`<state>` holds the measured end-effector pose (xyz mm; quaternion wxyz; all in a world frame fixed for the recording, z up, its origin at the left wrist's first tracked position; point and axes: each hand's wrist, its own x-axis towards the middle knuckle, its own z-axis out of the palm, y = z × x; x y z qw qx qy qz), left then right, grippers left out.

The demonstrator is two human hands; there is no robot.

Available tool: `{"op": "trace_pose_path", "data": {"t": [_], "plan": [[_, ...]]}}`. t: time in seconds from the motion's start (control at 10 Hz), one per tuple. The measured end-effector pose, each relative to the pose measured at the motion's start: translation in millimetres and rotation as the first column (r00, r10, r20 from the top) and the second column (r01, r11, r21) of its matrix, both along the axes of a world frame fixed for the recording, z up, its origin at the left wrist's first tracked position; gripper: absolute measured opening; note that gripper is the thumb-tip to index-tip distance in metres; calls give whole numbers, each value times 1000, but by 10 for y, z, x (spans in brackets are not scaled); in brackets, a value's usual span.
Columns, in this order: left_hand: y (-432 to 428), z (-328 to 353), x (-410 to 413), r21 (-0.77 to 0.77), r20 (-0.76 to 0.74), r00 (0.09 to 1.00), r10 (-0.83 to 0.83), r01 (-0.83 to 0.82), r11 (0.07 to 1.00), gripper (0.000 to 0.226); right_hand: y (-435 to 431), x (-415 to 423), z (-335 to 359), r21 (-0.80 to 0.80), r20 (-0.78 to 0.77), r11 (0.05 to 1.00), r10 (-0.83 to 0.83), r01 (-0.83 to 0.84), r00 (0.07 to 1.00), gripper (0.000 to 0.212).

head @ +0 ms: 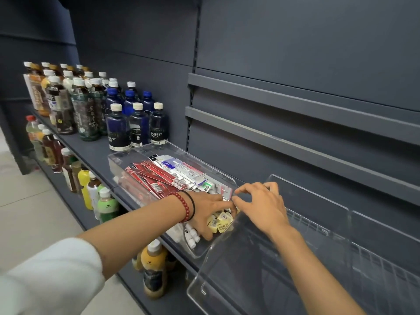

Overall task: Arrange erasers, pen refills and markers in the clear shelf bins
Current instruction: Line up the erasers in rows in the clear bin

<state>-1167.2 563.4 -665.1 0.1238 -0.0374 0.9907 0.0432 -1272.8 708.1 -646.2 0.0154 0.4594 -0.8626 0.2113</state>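
The clear bin (127, 153) stood on the shelf (91, 151). Red pen refills (156, 176) filled its 11 o'clock portion. Yellow erasers (221, 220) lay at its 5 o'clock end, with white markers (192, 239) just beside them at 7 o'clock.

The left hand (205, 209) lay palm-down over the erasers, thumb spread; whether it gripped any could not be told. The right hand (261, 205), at 3 o'clock of the left, had its fingers arched and its fingertips met the left fingertips; a pinch could not be confirmed.

A second clear bin (318, 205) stood at 3 o'clock of the first. Bottles (118, 126) stood at 10 o'clock.
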Motion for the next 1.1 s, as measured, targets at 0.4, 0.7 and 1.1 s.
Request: {"op": "trace_pose_path", "data": {"t": [0.4, 0.7, 1.1], "plan": [[-10, -10, -33, -26, 41, 997, 63, -62, 998, 79, 44, 17, 14, 12, 30, 1000, 18, -19, 999, 26], [-36, 14, -29, 30, -50, 987, 155, -153, 988, 69, 20, 4, 12, 11, 30, 1000, 21, -22, 999, 26], [9, 8, -78, 90, -33, 994, 109, -105, 990, 48, 31, -12, -11, 10, 33, 1000, 28, -28, 999, 24]]}}
